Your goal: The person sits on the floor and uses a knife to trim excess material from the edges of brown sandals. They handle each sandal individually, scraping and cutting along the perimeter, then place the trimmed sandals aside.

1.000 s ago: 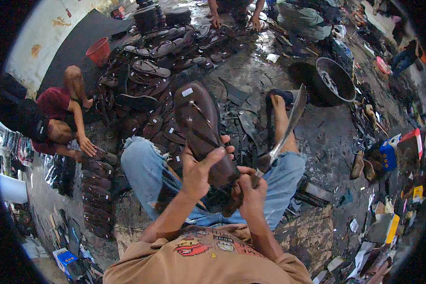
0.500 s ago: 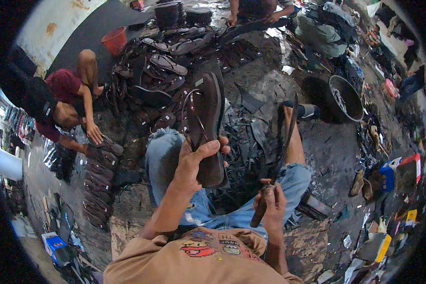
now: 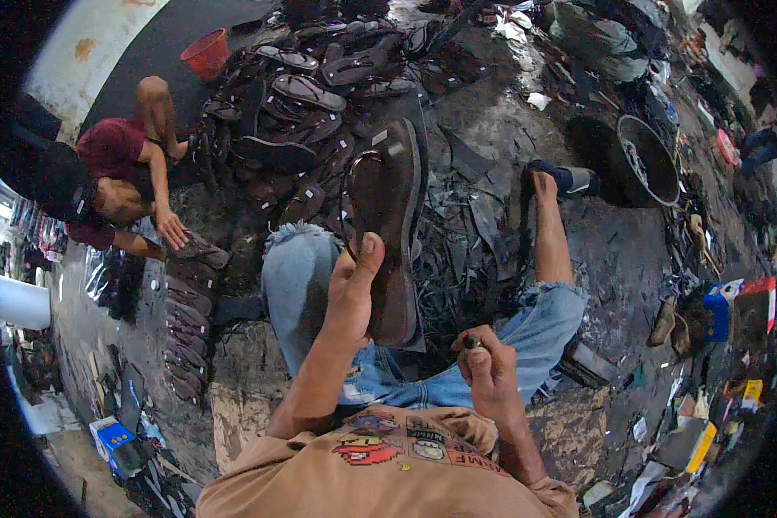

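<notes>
My left hand (image 3: 350, 298) is closed on a dark brown flip-flop sandal (image 3: 395, 211), with its thumb lying along the strap side. The sandal's toe points away from me, and a thin black sheet edge sticks out along its right side. My right hand (image 3: 494, 367) is wrapped round a long knife (image 3: 472, 342) near my right knee, apart from the sandal. Only the knife's handle end shows now; its blade is hidden. Black offcuts (image 3: 457, 285) lie on the floor between my legs.
Ahead lies a heap of brown sandals (image 3: 311, 95). At left a crouching person's hand (image 3: 171, 231) rests by a row of sandals (image 3: 186, 319). A red bucket (image 3: 205, 55) stands far left, a dark round basin (image 3: 646, 164) at right. Boxes (image 3: 723, 309) and scraps litter the right side.
My right hand has turned the knife, so its upright blade no longer shows. The sandal has tilted and shifted slightly right in my left hand. The view has moved a little.
</notes>
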`<state>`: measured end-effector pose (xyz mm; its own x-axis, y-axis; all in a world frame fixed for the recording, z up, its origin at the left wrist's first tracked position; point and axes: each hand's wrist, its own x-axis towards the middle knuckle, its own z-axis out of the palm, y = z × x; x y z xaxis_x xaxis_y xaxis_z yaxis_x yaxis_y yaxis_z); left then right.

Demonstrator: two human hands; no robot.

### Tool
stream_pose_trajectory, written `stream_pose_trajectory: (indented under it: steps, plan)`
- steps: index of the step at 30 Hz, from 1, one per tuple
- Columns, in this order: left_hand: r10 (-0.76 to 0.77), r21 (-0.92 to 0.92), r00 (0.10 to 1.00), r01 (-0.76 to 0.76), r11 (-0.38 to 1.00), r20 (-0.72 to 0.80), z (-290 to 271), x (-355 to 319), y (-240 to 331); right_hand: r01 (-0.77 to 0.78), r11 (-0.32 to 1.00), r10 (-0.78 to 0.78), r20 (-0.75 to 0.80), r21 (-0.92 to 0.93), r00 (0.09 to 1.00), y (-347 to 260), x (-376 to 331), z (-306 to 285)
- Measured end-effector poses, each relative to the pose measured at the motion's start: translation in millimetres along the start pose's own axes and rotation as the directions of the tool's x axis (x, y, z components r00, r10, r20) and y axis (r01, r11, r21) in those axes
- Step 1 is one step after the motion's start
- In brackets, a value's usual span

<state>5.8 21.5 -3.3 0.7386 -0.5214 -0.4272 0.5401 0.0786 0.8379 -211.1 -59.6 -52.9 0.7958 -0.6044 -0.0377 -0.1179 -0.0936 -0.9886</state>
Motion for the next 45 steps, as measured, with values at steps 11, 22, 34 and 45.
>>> stream_pose_trajectory:
  steps: [11, 22, 34, 45]
  plan:
    - [0.021, -0.104, 0.999, -0.017, 0.994, 0.038, -0.9, 4.3, -11.1, 0.215, 0.842, -0.252, -0.009, -0.495, 0.968, 10.0, 87.8, 17.6]
    - [0.101, 0.118, 0.987, -0.117, 0.986, 0.127, -33.9, 4.4, -44.8, 0.245, 0.902, -0.378, -0.374, -0.356, 0.847, -18.5, 242.3, -38.3]
    - [0.156, -0.324, 0.941, -0.052, 0.945, 0.302, 8.9, -11.1, -25.3, 0.158, 0.955, -0.081, -0.291, 0.252, 0.953, -29.0, 81.5, 8.7]
    - [-0.299, -0.329, 0.924, 0.367, 0.870, 0.240, -33.5, -49.1, 22.4, -0.094, 0.938, 0.161, 0.180, -0.333, 0.970, -4.8, -84.9, -7.0]
